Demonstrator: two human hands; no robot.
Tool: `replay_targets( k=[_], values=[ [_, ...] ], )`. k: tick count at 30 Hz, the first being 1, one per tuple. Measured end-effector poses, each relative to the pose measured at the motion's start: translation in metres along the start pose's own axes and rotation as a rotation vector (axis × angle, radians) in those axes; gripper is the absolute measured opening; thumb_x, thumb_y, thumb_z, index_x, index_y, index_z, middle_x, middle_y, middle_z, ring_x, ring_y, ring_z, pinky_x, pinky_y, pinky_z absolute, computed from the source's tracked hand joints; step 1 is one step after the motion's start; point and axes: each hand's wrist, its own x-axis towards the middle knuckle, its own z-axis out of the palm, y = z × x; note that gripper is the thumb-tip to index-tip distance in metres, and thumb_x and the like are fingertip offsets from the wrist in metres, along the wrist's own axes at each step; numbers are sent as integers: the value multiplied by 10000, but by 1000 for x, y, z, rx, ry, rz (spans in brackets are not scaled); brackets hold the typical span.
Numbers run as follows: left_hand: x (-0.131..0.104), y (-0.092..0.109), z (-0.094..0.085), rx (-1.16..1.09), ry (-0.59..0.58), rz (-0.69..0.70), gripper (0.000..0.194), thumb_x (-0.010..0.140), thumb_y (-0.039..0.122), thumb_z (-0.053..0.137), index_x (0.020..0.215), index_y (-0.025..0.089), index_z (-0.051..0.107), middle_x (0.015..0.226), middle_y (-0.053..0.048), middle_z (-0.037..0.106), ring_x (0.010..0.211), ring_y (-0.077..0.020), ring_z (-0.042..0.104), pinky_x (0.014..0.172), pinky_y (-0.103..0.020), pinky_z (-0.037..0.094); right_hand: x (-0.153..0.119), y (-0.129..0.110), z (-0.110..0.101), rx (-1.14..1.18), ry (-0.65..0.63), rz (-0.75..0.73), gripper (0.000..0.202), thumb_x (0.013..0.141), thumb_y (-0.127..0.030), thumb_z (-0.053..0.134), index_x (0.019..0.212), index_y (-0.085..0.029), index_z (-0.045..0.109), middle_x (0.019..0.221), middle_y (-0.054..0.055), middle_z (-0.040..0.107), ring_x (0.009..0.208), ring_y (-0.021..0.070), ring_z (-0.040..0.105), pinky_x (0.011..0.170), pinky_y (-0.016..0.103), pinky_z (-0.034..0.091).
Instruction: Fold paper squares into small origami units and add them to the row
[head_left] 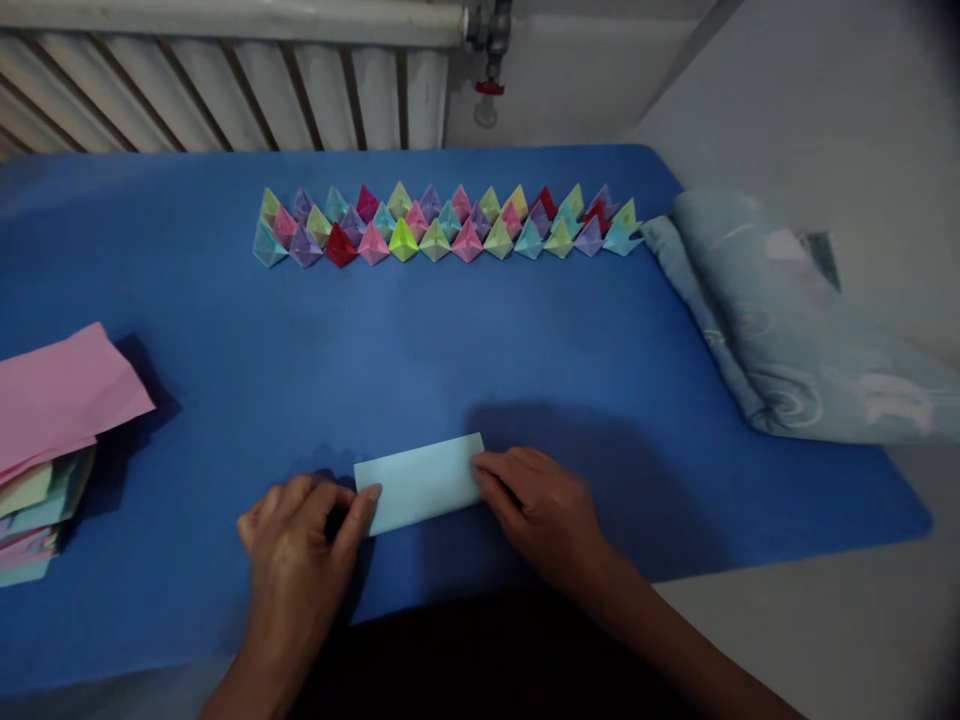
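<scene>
A light blue sheet of paper (424,484), a long narrow rectangle that looks folded, is just above the blue mat near its front edge, tilted slightly up to the right. My left hand (304,545) pinches its left end between thumb and forefinger. At the other end, the fingers and thumb of my right hand (544,510) close on the paper's right edge. Beyond both hands, rows of small folded paper boats (435,225) in many colours stand along the back of the mat. Whether the paper touches the mat is hard to tell.
At the left lies a stack of coloured paper (67,395), pink on top. A folded grey-blue blanket (787,330) covers the mat's right side. The blue mat (300,370) ends at a white radiator (247,90) with a red-handled valve (490,88).
</scene>
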Motion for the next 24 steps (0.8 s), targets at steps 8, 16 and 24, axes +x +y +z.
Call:
replay_targets(
  k=[8,16,24],
  values=[
    [0,-6,2,35,-12,36,373,881,508,534,652,234,641,695,-25,614,716,-230,558,735,-383,316,0,0,0,4,7,2,256,960,-226,449,923,-211,702,740,15,709,685,145,635,650,261,447],
    [0,-9,2,44,-50,31,388,875,543,531,675,234,656,714,-24,622,729,-229,561,742,-385,311,-1,0,1,1,12,13,261,961,-225,452,930,-195,710,758,15,717,688,141,638,653,261,457],
    [2,2,-3,58,-75,-40,431,901,536,482,653,222,641,695,-22,599,731,-229,550,761,-390,313,-1,0,3,-7,73,-24,240,955,-202,475,929,-179,712,747,9,710,675,130,637,644,241,451]
  ],
)
